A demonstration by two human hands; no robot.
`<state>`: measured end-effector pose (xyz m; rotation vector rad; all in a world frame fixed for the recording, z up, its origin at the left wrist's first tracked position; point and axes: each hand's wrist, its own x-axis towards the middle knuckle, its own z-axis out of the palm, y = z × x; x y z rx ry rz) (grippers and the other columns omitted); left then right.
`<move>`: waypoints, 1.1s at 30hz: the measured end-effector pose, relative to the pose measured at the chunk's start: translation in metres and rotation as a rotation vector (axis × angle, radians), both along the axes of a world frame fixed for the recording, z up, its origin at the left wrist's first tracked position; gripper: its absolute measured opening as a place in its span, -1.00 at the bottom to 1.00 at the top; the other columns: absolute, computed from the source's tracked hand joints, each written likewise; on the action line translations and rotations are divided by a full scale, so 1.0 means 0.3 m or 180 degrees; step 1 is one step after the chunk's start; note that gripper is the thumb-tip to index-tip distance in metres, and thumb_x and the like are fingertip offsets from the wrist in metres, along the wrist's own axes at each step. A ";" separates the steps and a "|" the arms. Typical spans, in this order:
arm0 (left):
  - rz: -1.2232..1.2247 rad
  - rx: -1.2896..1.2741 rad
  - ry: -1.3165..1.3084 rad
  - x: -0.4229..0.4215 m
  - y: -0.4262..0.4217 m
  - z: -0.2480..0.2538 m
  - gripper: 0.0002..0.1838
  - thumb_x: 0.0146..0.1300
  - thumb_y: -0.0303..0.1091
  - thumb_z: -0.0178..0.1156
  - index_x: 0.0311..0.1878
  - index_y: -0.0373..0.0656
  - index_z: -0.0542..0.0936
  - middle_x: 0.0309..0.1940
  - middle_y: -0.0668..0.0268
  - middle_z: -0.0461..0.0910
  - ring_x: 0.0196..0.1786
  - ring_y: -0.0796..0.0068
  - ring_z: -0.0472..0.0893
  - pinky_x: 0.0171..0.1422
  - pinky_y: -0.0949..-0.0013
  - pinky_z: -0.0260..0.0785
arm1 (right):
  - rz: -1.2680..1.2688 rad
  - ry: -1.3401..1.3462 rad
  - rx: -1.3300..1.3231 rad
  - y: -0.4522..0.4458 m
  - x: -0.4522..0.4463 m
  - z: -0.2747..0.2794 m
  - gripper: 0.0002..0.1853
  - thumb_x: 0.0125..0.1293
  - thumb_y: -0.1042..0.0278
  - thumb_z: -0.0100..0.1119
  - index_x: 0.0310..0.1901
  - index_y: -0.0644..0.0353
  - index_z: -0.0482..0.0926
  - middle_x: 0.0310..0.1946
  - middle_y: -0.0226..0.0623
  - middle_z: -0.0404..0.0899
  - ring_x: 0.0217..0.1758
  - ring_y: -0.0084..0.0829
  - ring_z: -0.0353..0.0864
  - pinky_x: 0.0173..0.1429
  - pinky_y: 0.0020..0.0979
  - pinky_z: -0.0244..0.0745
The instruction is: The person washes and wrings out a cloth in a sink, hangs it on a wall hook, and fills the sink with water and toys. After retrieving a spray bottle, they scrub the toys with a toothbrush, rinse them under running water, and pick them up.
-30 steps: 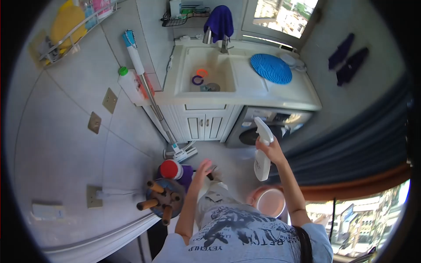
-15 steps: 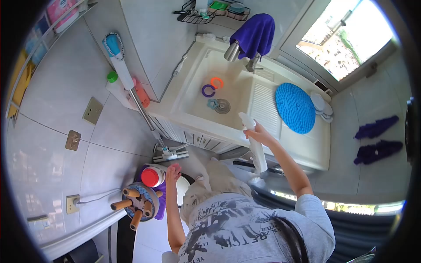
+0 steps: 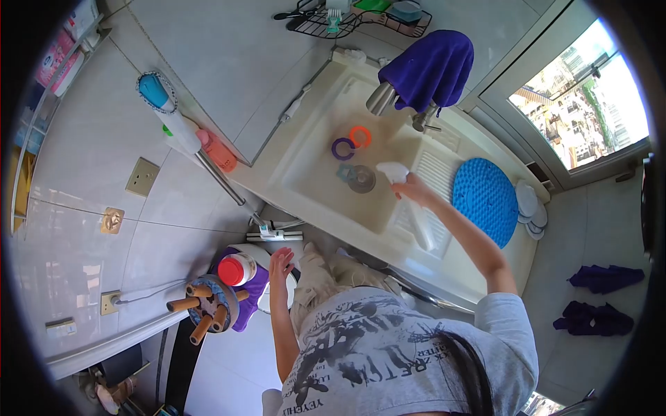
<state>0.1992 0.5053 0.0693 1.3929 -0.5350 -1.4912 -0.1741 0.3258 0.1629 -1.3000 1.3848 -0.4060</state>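
Observation:
My right hand (image 3: 415, 192) is wrapped round the neck of a white spray bottle (image 3: 420, 227), over the ridged drainboard at the right side of the sink (image 3: 312, 173). In the basin lie an orange ring (image 3: 360, 136), a purple ring (image 3: 343, 148) and a light blue piece beside the round drain (image 3: 361, 179). My left hand (image 3: 281, 262) is low on the left with its fingers apart and nothing in it, near a white tub with a red lid (image 3: 236, 269).
A purple cloth (image 3: 430, 69) covers the faucet. A blue round mat (image 3: 485, 201) and white discs (image 3: 531, 208) lie on the counter. A mop (image 3: 220, 177) leans at the left, above an upturned stool (image 3: 211, 305). An open window (image 3: 576, 90) is at upper right.
The view has turned and come closer to the sink. My right hand has carried the spray bottle from in front of the washing machine to above the drainboard. My left hand stays empty.

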 end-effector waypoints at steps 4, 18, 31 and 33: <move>-0.0029 -0.0075 0.0023 -0.019 -0.058 0.007 -0.58 0.30 -0.01 -0.02 0.08 -0.08 0.41 0.06 0.30 0.46 0.17 0.38 0.42 0.18 0.28 0.21 | -0.0073 -0.0300 0.0022 -0.073 -0.044 -0.061 -0.82 0.04 0.35 0.12 -0.32 0.23 0.49 -0.52 -0.39 0.50 -0.50 -0.58 0.43 -0.37 -0.49 0.28; -0.0571 -0.0847 -0.1422 -0.058 -0.372 0.027 -0.71 0.22 -0.26 0.07 0.00 -0.10 0.47 -0.01 0.28 0.49 0.16 0.36 0.42 0.21 0.19 0.20 | -0.0210 -0.0134 0.0033 -0.081 -0.070 -0.078 -0.82 0.00 0.40 0.09 -0.31 0.23 0.50 -0.47 -0.41 0.45 -0.45 -0.59 0.43 -0.32 -0.49 0.34; -0.1428 -0.2048 -0.4292 -0.163 -0.487 -0.077 -0.59 0.11 -0.25 0.13 0.05 -0.11 0.43 0.08 0.24 0.36 0.34 0.23 0.16 0.42 -0.11 -0.28 | -0.0603 0.0413 -0.0403 -0.149 -0.103 -0.195 -0.73 -0.03 0.21 0.18 -0.30 0.16 0.58 -0.48 -0.42 0.53 -0.34 -0.52 0.49 -0.20 -0.43 0.36; -0.1451 -0.2103 -0.4349 -0.162 -0.484 -0.084 -0.60 0.11 -0.25 0.13 0.04 -0.11 0.44 0.08 0.25 0.36 0.34 0.22 0.16 0.42 -0.11 -0.28 | -0.0760 0.0188 -0.0530 -0.173 -0.132 -0.162 -0.77 0.00 0.24 0.15 -0.32 0.18 0.56 -0.48 -0.42 0.52 -0.36 -0.53 0.48 -0.21 -0.42 0.35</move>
